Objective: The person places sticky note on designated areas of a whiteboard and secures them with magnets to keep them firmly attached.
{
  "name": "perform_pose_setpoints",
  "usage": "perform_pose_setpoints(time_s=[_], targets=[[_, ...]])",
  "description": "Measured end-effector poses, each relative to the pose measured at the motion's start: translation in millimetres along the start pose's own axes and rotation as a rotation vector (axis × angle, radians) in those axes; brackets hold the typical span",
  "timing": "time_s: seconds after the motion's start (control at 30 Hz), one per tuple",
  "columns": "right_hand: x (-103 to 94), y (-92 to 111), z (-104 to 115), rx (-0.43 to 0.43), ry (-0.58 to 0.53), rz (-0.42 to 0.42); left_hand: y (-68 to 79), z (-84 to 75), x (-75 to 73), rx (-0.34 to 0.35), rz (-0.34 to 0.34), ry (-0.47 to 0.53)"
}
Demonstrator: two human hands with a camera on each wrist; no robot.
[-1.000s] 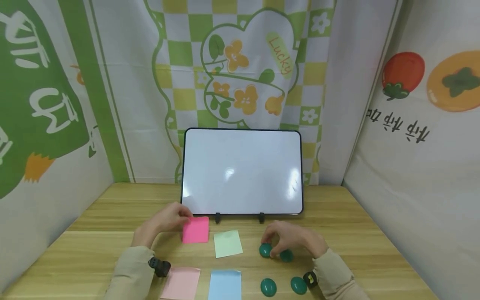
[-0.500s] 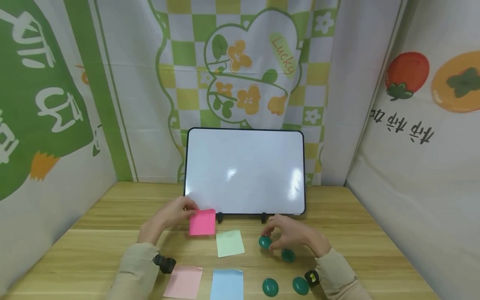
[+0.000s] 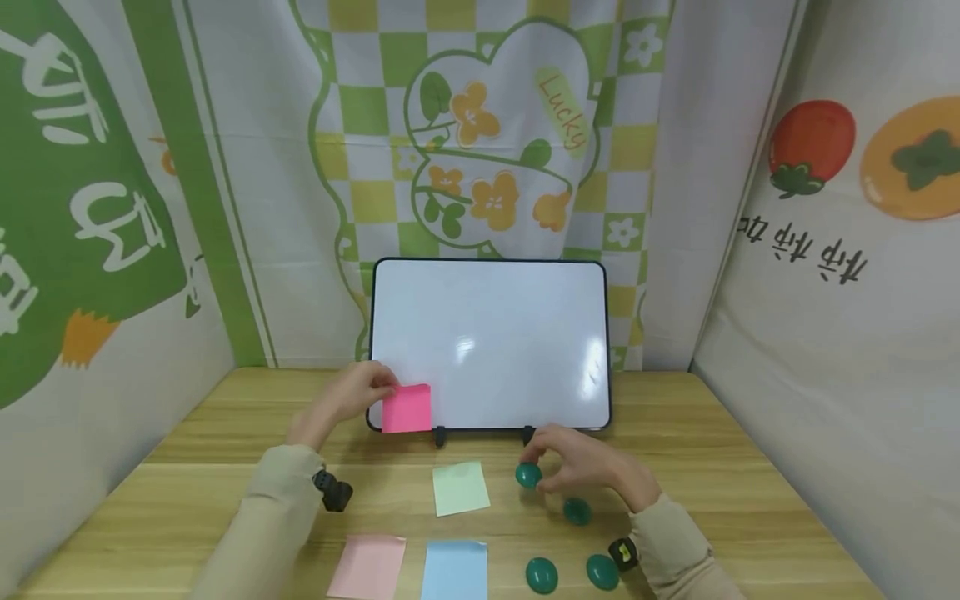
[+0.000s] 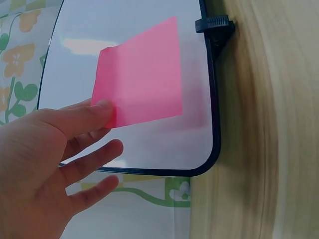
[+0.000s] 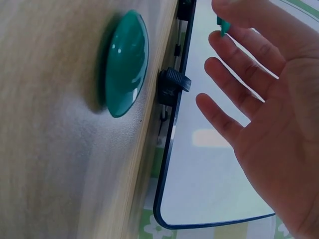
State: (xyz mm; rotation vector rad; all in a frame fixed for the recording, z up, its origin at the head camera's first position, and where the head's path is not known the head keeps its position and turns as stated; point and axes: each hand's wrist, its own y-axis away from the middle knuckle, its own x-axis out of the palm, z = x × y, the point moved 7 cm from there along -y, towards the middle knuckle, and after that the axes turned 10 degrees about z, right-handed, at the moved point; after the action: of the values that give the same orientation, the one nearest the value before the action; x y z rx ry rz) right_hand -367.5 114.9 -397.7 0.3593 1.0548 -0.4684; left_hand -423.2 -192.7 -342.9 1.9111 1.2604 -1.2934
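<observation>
My left hand (image 3: pixel 351 395) pinches a bright pink sticky note (image 3: pixel 407 408) at its upper left corner, in front of the lower left of a whiteboard (image 3: pixel 495 342). In the left wrist view the note (image 4: pixel 144 79) hangs over the board's white face, casting a soft pink reflection; thumb and forefinger hold its edge while the other fingers spread. Between thumb and fingertips, my right hand (image 3: pixel 581 465) holds a domed green magnet (image 3: pixel 528 475) above the table, before the board's lower right. Only a sliver of that magnet (image 5: pixel 224 27) shows in the right wrist view.
More green magnets lie on the wooden table: one (image 3: pixel 577 511) below the right hand, others (image 3: pixel 541 575) nearer the front edge. A pale green note (image 3: pixel 461 489), a light pink note (image 3: pixel 367 568) and a blue note (image 3: pixel 454 572) lie flat. Black stand clips (image 3: pixel 440 436) support the board.
My left hand has lifted the bright pink note from in front of the board up to its lower left corner. The right hand has raised its green magnet slightly off the table, away from the others.
</observation>
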Motion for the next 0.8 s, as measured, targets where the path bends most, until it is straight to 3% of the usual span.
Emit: perform_pose_setpoints(time_s=[0.23, 0.8], targets=[[-3.5, 1, 1, 0.001, 0.044, -0.032, -9.4, 5.0, -13.1, -0.074, -0.027, -0.039], [-1.5, -2, 1, -0.032, 0.074, -0.064, -38.6, -5.4, -38.3, -0.003, -0.233, -0.252]])
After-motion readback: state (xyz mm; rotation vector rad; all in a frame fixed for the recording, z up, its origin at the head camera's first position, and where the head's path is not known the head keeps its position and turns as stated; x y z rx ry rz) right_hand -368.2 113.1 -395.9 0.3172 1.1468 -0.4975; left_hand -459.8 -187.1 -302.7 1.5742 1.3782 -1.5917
